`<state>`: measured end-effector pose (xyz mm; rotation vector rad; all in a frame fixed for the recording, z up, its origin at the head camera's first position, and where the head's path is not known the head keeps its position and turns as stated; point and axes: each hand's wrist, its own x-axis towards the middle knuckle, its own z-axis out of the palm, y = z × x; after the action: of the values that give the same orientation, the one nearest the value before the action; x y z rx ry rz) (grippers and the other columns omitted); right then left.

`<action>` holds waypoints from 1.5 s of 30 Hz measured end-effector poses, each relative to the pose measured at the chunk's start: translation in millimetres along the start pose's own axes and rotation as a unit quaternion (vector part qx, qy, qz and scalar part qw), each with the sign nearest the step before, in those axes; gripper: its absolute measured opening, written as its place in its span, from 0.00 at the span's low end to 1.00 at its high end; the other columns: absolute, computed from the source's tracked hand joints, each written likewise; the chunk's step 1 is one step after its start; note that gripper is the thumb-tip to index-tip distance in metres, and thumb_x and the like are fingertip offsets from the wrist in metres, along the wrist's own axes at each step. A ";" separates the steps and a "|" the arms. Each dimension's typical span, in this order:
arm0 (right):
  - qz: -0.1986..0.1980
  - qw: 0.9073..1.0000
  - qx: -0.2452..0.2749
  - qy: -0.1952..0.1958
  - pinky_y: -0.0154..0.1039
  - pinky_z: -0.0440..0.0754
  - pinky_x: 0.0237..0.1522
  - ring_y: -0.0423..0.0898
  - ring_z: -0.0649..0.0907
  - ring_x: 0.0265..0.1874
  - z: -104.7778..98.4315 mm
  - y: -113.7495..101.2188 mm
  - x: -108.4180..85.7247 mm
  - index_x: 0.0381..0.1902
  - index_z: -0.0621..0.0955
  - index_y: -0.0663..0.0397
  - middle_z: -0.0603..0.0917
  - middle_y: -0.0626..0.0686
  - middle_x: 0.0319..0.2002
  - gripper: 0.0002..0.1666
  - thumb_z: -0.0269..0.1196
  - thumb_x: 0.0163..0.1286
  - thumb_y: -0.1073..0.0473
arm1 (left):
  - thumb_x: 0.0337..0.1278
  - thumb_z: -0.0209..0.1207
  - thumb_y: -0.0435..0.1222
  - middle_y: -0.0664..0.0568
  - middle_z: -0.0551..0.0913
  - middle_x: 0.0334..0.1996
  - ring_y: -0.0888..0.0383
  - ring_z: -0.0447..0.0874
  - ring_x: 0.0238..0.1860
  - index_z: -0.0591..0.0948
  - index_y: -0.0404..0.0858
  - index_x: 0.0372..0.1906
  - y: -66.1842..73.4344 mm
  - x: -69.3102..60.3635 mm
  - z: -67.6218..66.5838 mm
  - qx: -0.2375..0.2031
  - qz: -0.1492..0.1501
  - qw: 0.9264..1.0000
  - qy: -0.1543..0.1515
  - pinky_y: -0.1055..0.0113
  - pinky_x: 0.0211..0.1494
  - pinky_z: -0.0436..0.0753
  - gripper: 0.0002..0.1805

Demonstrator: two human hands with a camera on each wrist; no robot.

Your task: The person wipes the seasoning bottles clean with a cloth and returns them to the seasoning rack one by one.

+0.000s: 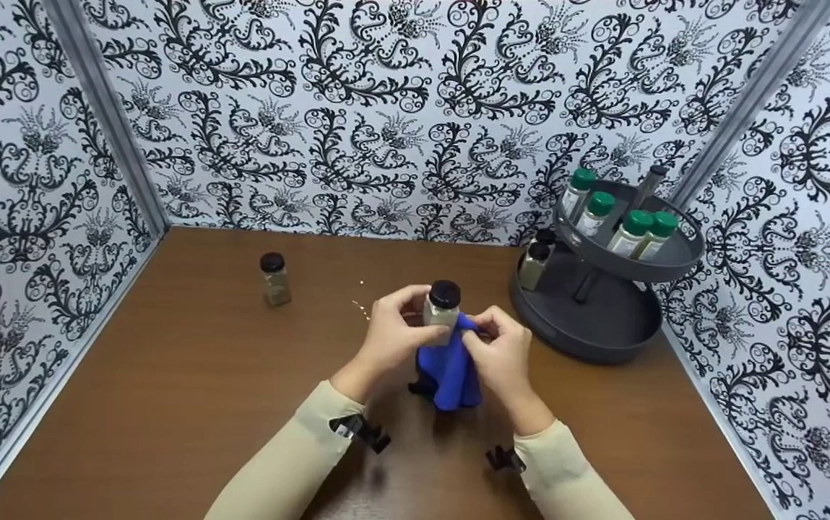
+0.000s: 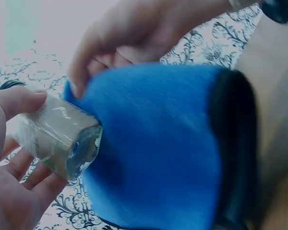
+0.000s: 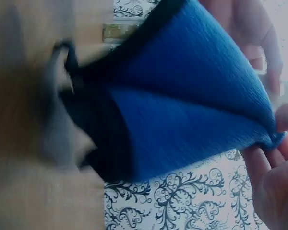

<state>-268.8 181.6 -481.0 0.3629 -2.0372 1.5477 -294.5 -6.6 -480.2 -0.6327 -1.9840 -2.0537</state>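
Left hand (image 1: 396,323): clamped with thumb and fingers round a jar (image 1: 441,312), lifted above the tabletop (image 1: 191,383), cap uppermost.
Right hand (image 1: 503,350): pinching a corner of a blue cloth (image 1: 451,370) between thumb and fingers, just beside the jar.
Cloth against jar: overlapping in the head view; touching or slightly apart, cannot tell.
Room to the left: wide, reaching from the left forearm to the side wall, with a lone bottle (image 1: 275,280) standing farther back, well apart from both hands.
Room to the right: tighter, with a two-tier rack (image 1: 606,321) near the right hand, towards the back corner.
Back edge: running straight along the foot of the patterned walls (image 1: 357,144).
Crumbs (image 1: 365,309): pale, tiny, scattered just beyond the left hand.
Jar body: clear, shiny, square-sided, filled with something pale, topped by a round black cap.
Cloth surface: soft-looking, fine-napped, falling in folds, bordered in black.
Wood: brown, smooth, faintly reflective.
Rack build: dark grey, round, raised at the rims, carrying four green-capped bottles (image 1: 632,232) above and two black-capped bottles (image 1: 532,271) below.
Wall finish: white with black scrollwork, framed by grey metal strips (image 1: 105,108).
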 end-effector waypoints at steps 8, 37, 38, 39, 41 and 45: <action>-0.092 0.989 0.069 0.094 0.28 0.88 0.35 0.36 0.91 0.36 -4.6 -6.1 5.9 0.30 0.84 0.72 0.90 0.72 0.36 0.07 0.69 0.56 0.83 | 0.44 0.78 0.28 0.41 0.92 0.41 0.57 0.90 0.41 0.87 0.33 0.55 -7.5 -2.7 7.5 0.051 0.003 0.998 -0.041 0.61 0.48 0.91 0.27; -0.131 0.984 0.083 0.084 0.30 0.89 0.36 0.38 0.92 0.35 1.6 -1.0 0.1 0.29 0.85 0.72 0.91 0.69 0.33 0.11 0.67 0.50 0.87 | 0.43 0.77 0.24 0.41 0.90 0.39 0.59 0.90 0.39 0.86 0.31 0.54 -6.6 -6.0 4.2 0.007 -0.003 0.999 -0.048 0.64 0.48 0.91 0.27; -0.141 0.981 0.101 0.091 0.32 0.90 0.38 0.40 0.93 0.38 0.3 -2.1 1.3 0.29 0.85 0.73 0.90 0.71 0.34 0.11 0.66 0.50 0.87 | 0.43 0.77 0.25 0.40 0.90 0.39 0.58 0.90 0.40 0.86 0.32 0.54 -7.4 -6.3 5.9 0.008 -0.005 0.998 -0.056 0.63 0.49 0.91 0.27; -0.152 0.977 0.115 0.096 0.33 0.91 0.40 0.42 0.93 0.39 -1.0 -3.4 2.5 0.30 0.84 0.74 0.90 0.72 0.35 0.11 0.66 0.51 0.88 | 0.43 0.78 0.25 0.41 0.90 0.39 0.58 0.90 0.40 0.86 0.32 0.54 -8.2 -6.4 7.5 0.008 -0.005 0.998 -0.063 0.63 0.49 0.91 0.27; -0.168 0.973 0.125 0.101 0.35 0.91 0.41 0.44 0.94 0.40 -2.7 -5.5 4.4 0.30 0.84 0.75 0.89 0.73 0.35 0.11 0.66 0.51 0.88 | 0.43 0.78 0.26 0.41 0.91 0.40 0.58 0.90 0.40 0.86 0.32 0.54 -8.3 -5.9 9.8 0.009 -0.007 0.997 -0.071 0.62 0.49 0.91 0.27; -0.176 0.976 0.088 0.095 0.33 0.90 0.37 0.40 0.93 0.38 -1.0 -4.0 3.6 0.28 0.85 0.72 0.90 0.69 0.33 0.12 0.66 0.49 0.87 | 0.43 0.78 0.26 0.42 0.91 0.41 0.57 0.90 0.40 0.86 0.33 0.53 -5.0 -5.9 9.4 0.018 -0.011 0.998 -0.057 0.61 0.48 0.92 0.26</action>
<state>-269.4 181.8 -475.5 0.5862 -1.5945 1.4806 -290.0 2.2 -487.4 -0.7397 -2.0955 -2.0318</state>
